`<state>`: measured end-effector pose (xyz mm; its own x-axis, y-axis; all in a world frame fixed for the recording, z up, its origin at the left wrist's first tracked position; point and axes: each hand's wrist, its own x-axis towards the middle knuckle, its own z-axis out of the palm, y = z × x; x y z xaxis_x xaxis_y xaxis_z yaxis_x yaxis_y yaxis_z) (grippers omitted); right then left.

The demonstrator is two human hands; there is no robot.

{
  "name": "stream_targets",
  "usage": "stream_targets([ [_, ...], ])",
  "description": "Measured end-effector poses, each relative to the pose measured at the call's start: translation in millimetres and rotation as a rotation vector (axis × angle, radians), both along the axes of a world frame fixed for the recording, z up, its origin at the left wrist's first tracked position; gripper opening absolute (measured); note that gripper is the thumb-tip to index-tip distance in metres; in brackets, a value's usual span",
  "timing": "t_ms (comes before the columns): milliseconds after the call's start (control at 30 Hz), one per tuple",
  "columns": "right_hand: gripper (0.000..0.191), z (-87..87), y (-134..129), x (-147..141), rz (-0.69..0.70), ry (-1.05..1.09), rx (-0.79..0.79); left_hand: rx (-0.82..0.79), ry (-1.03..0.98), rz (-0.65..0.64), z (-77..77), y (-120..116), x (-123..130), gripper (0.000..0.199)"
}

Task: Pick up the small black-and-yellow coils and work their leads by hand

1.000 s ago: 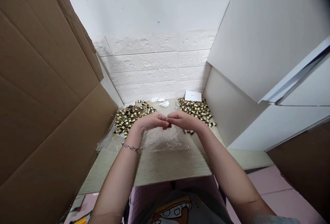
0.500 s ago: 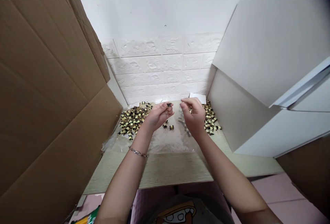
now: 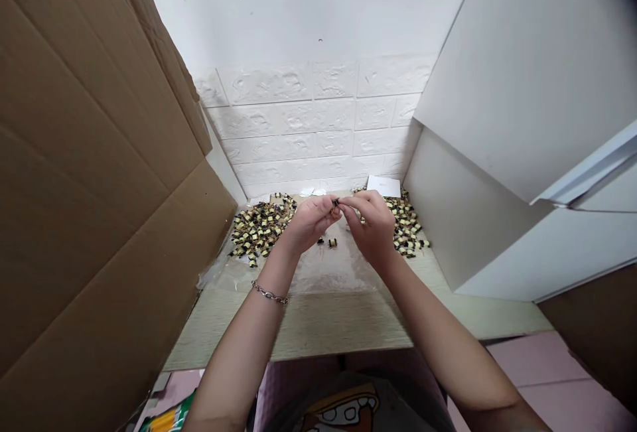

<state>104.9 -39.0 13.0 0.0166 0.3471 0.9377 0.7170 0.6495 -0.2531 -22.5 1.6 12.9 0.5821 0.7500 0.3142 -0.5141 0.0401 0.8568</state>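
Observation:
Between my two hands is a small transformer coil (image 3: 335, 203), dark at its ends with thin copper-coloured wires. My left hand (image 3: 311, 221) is closed around it with thumb and fingers. From the right, my right hand (image 3: 372, 223) pinches at the same coil, its thumb and forefinger meeting it; the fingers cover most of the part. Just below, a loose coil with yellow wrapping (image 3: 332, 243) lies on the clear plastic sheet (image 3: 328, 276), beside another dark one (image 3: 320, 241) partly near my left hand.
A heap of yellow-and-black coils (image 3: 259, 229) spreads on the left, and a second heap (image 3: 408, 229) on the right, partly behind my right hand. A white card (image 3: 383, 186) stands at the back. Cardboard (image 3: 99, 186) walls the left side, white panels (image 3: 497, 219) the right.
My right hand, apart from the left half a second ago, has moved left and its fingertips have closed on the coil. My left hand still holds the coil.

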Motion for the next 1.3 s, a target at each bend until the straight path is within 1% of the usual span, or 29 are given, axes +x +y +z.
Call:
stream_targets([
  [233,0.014,-3.6,0.1,1.2,-0.033,-0.019,0.013,0.018,0.017,0.02,-0.9,1.2,0.1,0.024],
  [533,0.015,-5.6,3.4,3.4,-0.049,-0.061,-0.002,0.026,0.072,0.082,1.1,0.7,0.1,0.03],
  [633,0.014,-5.6,3.5,3.9,-0.045,-0.079,0.001,0.044,0.082,0.092,1.9,0.7,0.4,0.031],
  [833,0.013,-6.8,5.1,4.9,-0.015,-0.093,0.021,0.06,0.092,0.105,4.6,-1.9,1.5,0.025],
  [1000,0.012,-5.0,4.7,3.5,0.01,-0.077,0.025,0.052,0.094,0.13,4.2,-1.8,1.1,0.027],
  [1100,0.012,-2.9,6.2,4.1,0.059,-0.029,-0.06,0.071,0.114,0.172,2.5,0.6,0.1,0.025],
  [1167,0.012,-2.4,9.6,6.4,0.156,0.059,-0.184,0.116,0.159,0.239,1.3,2.6,-0.3,0.022],
  [1233,0.012,-3.0,14.7,9.8,0.29,0.158,-0.329,0.176,0.235,0.351,0.0,4.2,-0.2,0.021],
  [1267,0.013,-3.7,17.2,11.6,0.341,0.196,-0.394,0.22,0.278,0.429,-0.8,4.6,0.1,0.022],
  [1300,0.014,-4.4,19.5,13.2,0.364,0.223,-0.444,0.283,0.323,0.515,-1.7,4.9,0.5,0.022],
])
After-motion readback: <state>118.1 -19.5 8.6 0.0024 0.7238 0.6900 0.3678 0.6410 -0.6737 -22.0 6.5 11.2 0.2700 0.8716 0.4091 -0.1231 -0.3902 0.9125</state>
